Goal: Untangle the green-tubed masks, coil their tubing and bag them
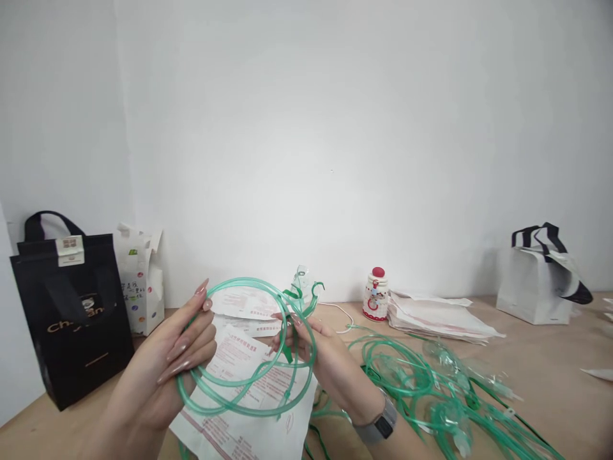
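A coil of clear green tubing [239, 282] hangs in the air between my two hands. My left hand [184, 351] is closed around the left side of its loops. The fingers of my right hand [318, 342] pinch the coil's right side, partly hidden behind the loops. Just beyond those fingers are a clear plastic mask [301, 279] and a green strap [313, 297]; whether they join this tubing I cannot tell. Below the coil lies a white paper packet [258, 428] with red print, and more such packets [244, 300] lie behind it.
To the right, several clear masks [450, 415] with tangled green tubing [397, 351] lie on the wooden table [541, 364]. A red-topped bottle [376, 294] stands beside stacked packets [440, 316]. Black [76, 319] and patterned bags [143, 281] stand left, a white bag [531, 287] far right.
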A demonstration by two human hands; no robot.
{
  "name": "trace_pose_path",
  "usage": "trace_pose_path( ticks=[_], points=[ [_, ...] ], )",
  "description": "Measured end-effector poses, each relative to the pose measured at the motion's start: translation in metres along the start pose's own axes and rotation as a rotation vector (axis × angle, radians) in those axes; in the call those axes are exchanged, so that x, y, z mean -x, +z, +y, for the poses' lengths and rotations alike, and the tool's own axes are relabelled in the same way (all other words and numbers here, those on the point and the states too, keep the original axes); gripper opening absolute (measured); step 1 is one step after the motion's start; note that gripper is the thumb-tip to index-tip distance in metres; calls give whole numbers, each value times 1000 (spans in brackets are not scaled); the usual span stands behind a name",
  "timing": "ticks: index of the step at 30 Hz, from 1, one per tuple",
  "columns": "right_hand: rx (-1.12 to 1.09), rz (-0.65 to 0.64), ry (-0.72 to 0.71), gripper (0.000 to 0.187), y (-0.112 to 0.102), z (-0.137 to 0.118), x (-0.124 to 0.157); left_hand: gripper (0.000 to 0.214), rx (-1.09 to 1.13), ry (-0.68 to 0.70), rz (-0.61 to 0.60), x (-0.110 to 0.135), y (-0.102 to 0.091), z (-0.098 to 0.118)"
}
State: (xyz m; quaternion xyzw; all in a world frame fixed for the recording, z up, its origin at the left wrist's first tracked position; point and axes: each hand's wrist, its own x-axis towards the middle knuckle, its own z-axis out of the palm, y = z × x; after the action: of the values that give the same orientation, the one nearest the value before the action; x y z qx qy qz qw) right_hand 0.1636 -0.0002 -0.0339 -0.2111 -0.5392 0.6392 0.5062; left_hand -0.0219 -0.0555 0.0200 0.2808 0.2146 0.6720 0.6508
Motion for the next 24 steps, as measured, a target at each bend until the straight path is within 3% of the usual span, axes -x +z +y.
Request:
trace_pose_path(
  ticks=[7,11,15,21,24],
  points=[
    [-171,-15,118,38,9,-10,9,51,86,87,83,-2,6,-2],
    [-28,15,83,28,7,-12,12,47,79,89,60,-3,3,-4],
    [129,-77,89,23,5,-13,13,41,91,34,-15,-4,-2,-3],
    [-79,-223,205,22,7,-20,18,47,143,20,-17,-5,-5,2],
    [-118,-227,241,19,9,-24,19,46,168,7,-17,-6,-7,2]
  ],
)
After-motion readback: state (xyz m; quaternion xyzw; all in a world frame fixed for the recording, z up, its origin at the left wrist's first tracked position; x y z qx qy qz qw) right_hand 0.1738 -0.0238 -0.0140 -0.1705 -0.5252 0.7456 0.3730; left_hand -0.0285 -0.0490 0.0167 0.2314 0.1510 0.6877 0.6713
